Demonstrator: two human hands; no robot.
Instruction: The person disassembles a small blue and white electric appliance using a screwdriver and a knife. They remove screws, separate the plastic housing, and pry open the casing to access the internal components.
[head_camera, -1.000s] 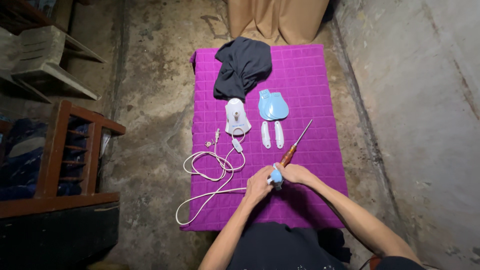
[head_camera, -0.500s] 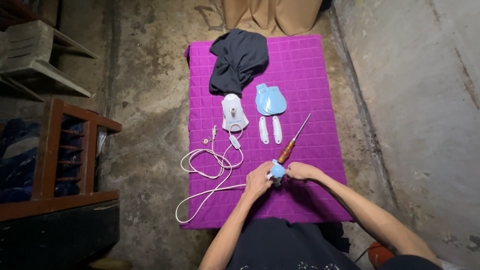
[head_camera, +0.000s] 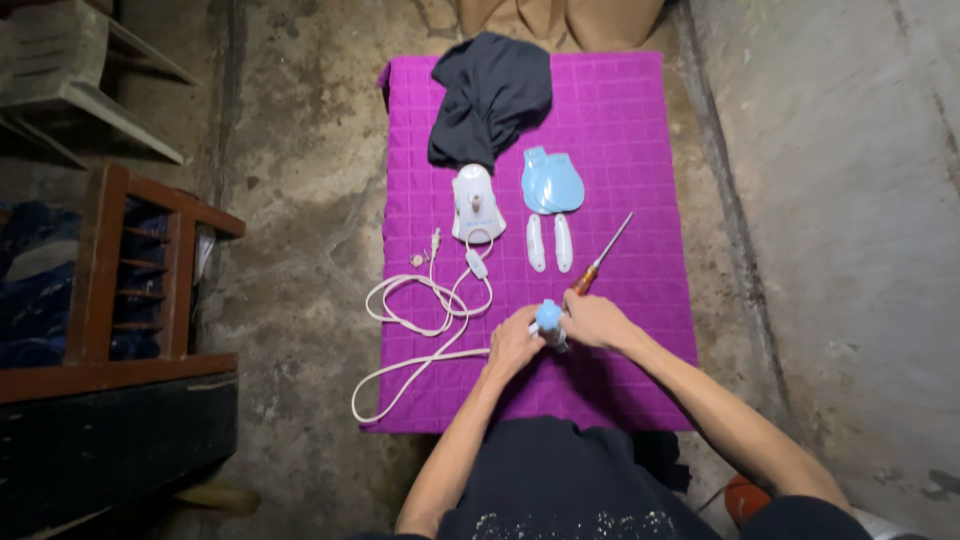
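Both of my hands meet over the near part of a purple quilted mat (head_camera: 640, 130). My left hand (head_camera: 512, 344) and my right hand (head_camera: 592, 320) together grip a small light blue round part (head_camera: 548, 318) with a metal end below it. A screwdriver (head_camera: 602, 256) with an orange handle lies just beyond my right hand. Farther out lie two white oblong pieces (head_camera: 549, 243), a light blue shell (head_camera: 552, 181) and a white appliance body (head_camera: 475, 203) with a white cord (head_camera: 425, 310) trailing off the mat to the left.
A dark cloth (head_camera: 490, 92) is bunched at the mat's far end. Rough concrete floor surrounds the mat. A wooden frame (head_camera: 110, 270) stands at the left, a pale stool (head_camera: 70, 70) at the far left, and a concrete wall at the right.
My hands have stayed together on the blue part, shifting only slightly. The view has tilted a little, so the mat sits lower in the picture.
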